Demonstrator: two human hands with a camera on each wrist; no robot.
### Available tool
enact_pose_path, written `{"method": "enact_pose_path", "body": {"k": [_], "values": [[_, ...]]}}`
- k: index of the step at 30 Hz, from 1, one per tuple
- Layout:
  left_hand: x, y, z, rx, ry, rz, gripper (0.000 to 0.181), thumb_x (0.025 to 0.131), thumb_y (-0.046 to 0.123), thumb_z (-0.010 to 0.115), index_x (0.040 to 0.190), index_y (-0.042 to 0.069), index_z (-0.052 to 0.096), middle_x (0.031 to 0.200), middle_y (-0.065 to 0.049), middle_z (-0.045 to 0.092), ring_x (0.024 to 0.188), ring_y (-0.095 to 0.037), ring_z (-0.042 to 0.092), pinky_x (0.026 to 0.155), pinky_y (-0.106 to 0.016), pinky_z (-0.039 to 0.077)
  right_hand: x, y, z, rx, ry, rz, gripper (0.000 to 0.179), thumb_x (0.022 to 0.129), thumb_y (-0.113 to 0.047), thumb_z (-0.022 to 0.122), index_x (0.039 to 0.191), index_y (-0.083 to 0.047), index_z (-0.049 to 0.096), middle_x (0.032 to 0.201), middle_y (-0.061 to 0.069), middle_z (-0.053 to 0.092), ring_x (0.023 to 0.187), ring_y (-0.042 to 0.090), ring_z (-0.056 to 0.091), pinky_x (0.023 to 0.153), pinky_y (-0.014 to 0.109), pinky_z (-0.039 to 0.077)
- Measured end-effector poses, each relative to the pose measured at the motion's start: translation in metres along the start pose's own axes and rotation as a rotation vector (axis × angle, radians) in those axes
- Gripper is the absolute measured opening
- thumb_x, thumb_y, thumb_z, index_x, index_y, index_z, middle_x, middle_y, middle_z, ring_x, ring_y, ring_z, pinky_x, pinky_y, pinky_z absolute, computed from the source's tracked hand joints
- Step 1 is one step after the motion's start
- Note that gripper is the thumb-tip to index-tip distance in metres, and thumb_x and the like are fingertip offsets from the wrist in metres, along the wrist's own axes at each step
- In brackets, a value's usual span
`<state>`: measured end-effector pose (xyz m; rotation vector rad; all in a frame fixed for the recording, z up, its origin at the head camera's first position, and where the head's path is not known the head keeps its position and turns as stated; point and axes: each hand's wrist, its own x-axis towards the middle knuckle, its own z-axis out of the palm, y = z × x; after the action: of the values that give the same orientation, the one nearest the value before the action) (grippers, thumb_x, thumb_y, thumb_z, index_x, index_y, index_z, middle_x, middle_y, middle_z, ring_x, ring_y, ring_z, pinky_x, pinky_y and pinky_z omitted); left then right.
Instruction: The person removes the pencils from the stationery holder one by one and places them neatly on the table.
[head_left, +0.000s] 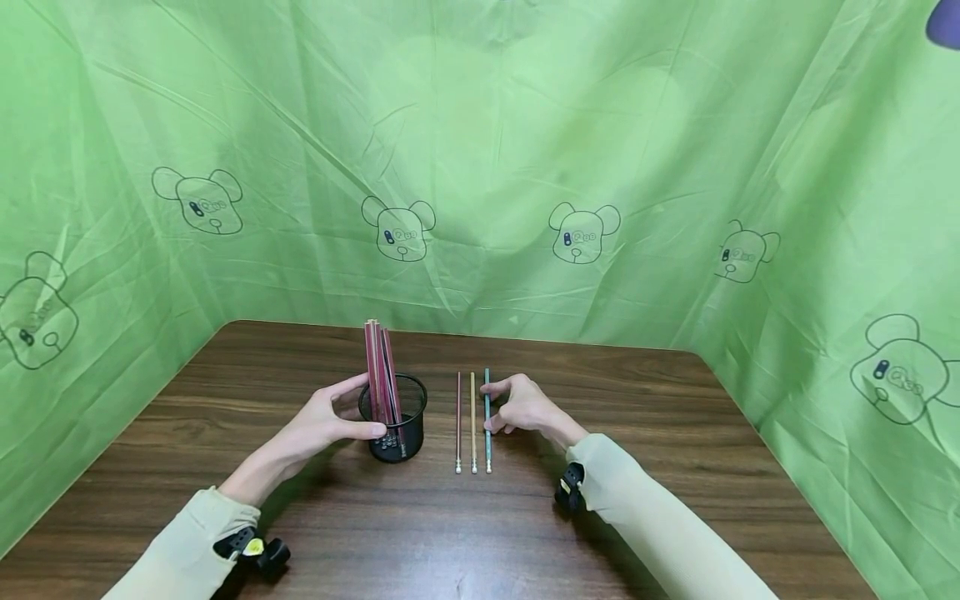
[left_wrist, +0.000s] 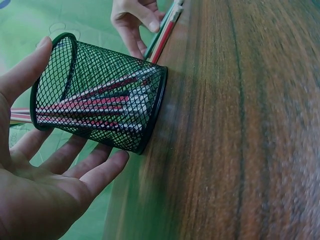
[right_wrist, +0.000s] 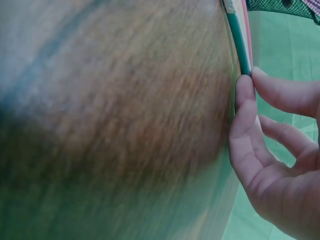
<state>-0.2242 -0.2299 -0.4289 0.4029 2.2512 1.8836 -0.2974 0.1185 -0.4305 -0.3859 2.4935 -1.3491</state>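
Black mesh cup [head_left: 412, 435] of pencils [head_left: 380, 367] stands upright on the worktop [head_left: 390, 533], the left hand [head_left: 333, 419] grasping its side; the right hand [head_left: 521, 406] pinches a blue-green pencil [head_left: 488, 448] beside two other pencils [head_left: 473, 425].

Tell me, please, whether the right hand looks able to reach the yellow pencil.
Probably yes: the right hand is at the blue pencil, and the yellow pencil lies just beyond it, uncovered; only that blue one is between.
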Motion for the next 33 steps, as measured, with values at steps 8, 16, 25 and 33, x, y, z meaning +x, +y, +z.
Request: {"method": "enact_pose_path", "body": {"k": [8,16,25,33], "values": [[-0.0014,0.0022,0.0001,0.005,0.001,-0.007,0.095,0.089,0.017,0.086,0.165,0.005,0.031,0.153,-0.024,0.051,0.134,-0.038,0.056,0.100,-0.030,0.047,0.0008,-0.0020,0.0017,0.011,-0.017,0.008,0.062,0.074,0.011,0.086,0.134,0.004,0.069,0.124,0.020,0.067,0.062,0.024,0.073,0.057,0.035,0.060],[-0.0010,0.0019,0.0001,0.015,0.007,-0.015,0.095,0.088,0.018,0.087,0.165,0.006,0.032,0.153,-0.023,0.051,0.134,-0.038,0.056,0.101,-0.032,0.046,0.0027,-0.0019,0.0026,-0.014,-0.014,0.014,0.061,0.075,0.010,0.087,0.133,0.004,0.070,0.130,0.023,0.065,0.063,0.024,0.073,0.057,0.035,0.060],[0.0001,-0.0012,0.0000,0.017,0.014,-0.021,0.095,0.088,0.019,0.087,0.165,0.007,0.034,0.151,-0.023,0.053,0.133,-0.038,0.057,0.100,-0.032,0.047,0.0041,-0.0009,0.0035,-0.101,0.006,-0.013,0.059,0.076,0.001,0.092,0.132,0.000,0.072,0.124,0.018,0.070,0.051,0.016,0.062,0.051,0.034,0.057],[0.0014,-0.0021,-0.0001,-0.004,0.006,-0.021,0.094,0.087,0.018,0.087,0.164,0.007,0.035,0.151,-0.025,0.052,0.132,-0.040,0.057,0.100,-0.032,0.047,0.0037,-0.0020,0.0036,-0.120,0.012,-0.009,0.057,0.077,0.000,0.091,0.131,-0.001,0.073,0.118,0.015,0.071,0.047,0.013,0.056,0.050,0.031,0.055]]}}
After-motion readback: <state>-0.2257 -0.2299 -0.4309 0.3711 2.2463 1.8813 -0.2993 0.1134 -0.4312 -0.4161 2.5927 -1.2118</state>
